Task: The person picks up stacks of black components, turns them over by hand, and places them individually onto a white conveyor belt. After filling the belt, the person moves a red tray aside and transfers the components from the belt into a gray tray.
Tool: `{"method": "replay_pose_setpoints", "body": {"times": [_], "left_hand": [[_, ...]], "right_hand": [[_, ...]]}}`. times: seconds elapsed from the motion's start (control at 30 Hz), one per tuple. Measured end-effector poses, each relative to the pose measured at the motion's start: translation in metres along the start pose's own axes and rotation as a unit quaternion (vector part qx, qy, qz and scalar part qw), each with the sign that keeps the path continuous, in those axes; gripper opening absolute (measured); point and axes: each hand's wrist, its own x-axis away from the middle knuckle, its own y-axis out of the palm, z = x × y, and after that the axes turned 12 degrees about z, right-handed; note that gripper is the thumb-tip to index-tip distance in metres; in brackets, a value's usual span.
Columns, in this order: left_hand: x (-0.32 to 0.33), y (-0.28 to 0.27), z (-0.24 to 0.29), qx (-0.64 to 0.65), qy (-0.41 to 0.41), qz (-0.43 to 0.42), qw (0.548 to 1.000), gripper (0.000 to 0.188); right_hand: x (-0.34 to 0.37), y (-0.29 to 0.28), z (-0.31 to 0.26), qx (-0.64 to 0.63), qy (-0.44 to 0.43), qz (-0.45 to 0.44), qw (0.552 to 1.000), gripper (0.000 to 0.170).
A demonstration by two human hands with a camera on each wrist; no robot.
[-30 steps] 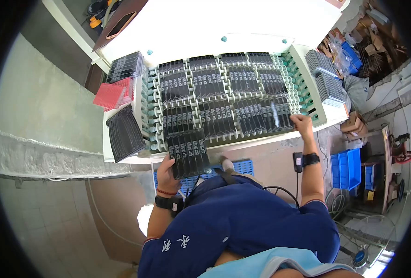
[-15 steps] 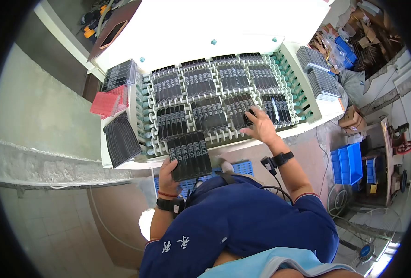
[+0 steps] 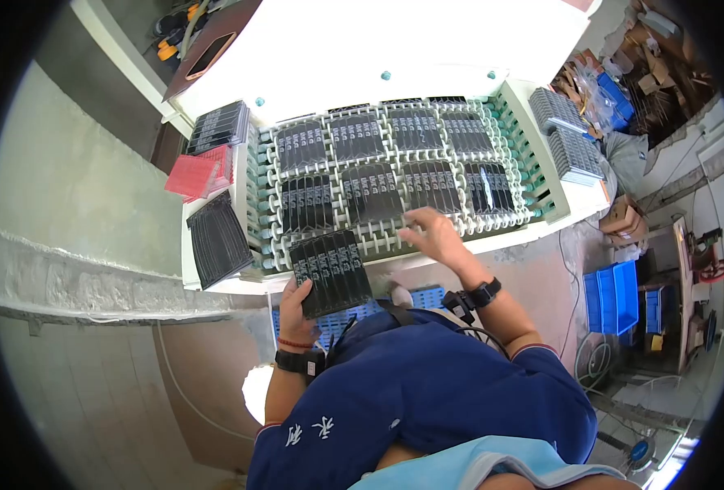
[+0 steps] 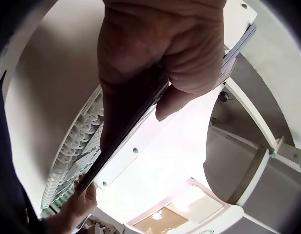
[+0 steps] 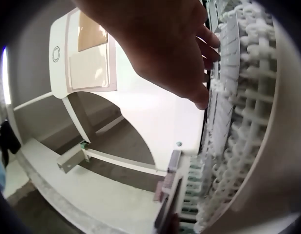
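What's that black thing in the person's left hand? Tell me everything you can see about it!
The black panel is thin, flat and roughly rectangular, perhaps a stack; I can't count layers. Lines divide it into long strips, with rows of pale marks across them. It looks smooth and slightly shiny, like glass or plastic. The left hand grips its left edge, thumb on top. It's held slightly askew by the near edge of the white rollers; whether it touches them is unclear.

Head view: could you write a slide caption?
Left hand holding a dark panel, right hand empty at the near side of a roller bed carrying similar panels.
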Motion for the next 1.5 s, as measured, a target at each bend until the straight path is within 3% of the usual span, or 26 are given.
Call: {"method": "replay_pose_setpoints", "body": {"times": [0.03, 0.1, 0.2, 0.5, 0.6, 0.73, 0.77, 0.93, 1.0, 1.2, 1.3, 1.4, 1.43, 1.5], "left_hand": [[-0.004, -0.002, -0.001, -0.004, 0.004, 0.001, 1.000, 0.035], [-0.011, -0.006, -0.006, -0.003, 0.011, -0.002, 1.000, 0.035], [-0.015, -0.004, -0.008, -0.001, 0.010, -0.005, 1.000, 0.035], [-0.012, -0.007, -0.005, -0.015, 0.014, -0.006, 1.000, 0.036], [-0.008, -0.005, -0.003, 0.001, 0.018, -0.011, 1.000, 0.035], [0.003, -0.005, 0.010, 0.083, -0.015, 0.007, 0.996, 0.036], [0.007, -0.009, 0.014, 0.079, -0.013, 0.006, 0.997, 0.038], [0.018, -0.030, 0.023, 0.069, 0.018, -0.006, 0.997, 0.039], [0.022, -0.033, 0.027, 0.058, 0.026, -0.002, 0.998, 0.039], [0.036, -0.032, 0.037, 0.036, 0.013, 0.020, 0.999, 0.038], [0.039, -0.028, 0.040, 0.030, 0.013, 0.014, 0.999, 0.039], [0.035, -0.035, 0.035, 0.020, 0.031, 0.010, 0.999, 0.039], [0.033, -0.040, 0.034, 0.020, 0.031, 0.007, 0.999, 0.039], [0.033, -0.039, 0.033, 0.023, 0.029, 0.003, 0.999, 0.037]], "right_hand": [[0.002, 0.006, -0.011, -0.071, 0.096, -0.073, 0.990, 0.034], [0.008, 0.024, -0.021, -0.237, 0.111, -0.173, 0.949, 0.027], [0.020, 0.039, -0.036, -0.308, 0.247, -0.276, 0.876, 0.022], [0.027, 0.049, -0.039, -0.339, 0.314, -0.287, 0.839, 0.020], [0.028, 0.052, -0.038, -0.345, 0.309, -0.267, 0.845, 0.020], [0.016, 0.030, -0.025, -0.383, 0.323, -0.182, 0.846, 0.020], [0.013, 0.030, -0.007, -0.358, 0.284, -0.156, 0.876, 0.021], [0.008, 0.012, 0.024, -0.345, 0.326, -0.026, 0.880, 0.022], [0.011, 0.018, 0.021, -0.377, 0.331, -0.050, 0.864, 0.019], [0.011, 0.068, -0.027, -0.330, 0.265, -0.181, 0.888, 0.017], [0.002, 0.098, -0.045, -0.346, 0.242, -0.221, 0.879, 0.019], [-0.002, 0.122, -0.040, -0.309, 0.244, -0.247, 0.886, 0.020], [-0.003, 0.119, -0.041, -0.263, 0.216, -0.248, 0.907, 0.022], [-0.001, 0.107, -0.046, -0.260, 0.271, -0.239, 0.895, 0.023]]}}
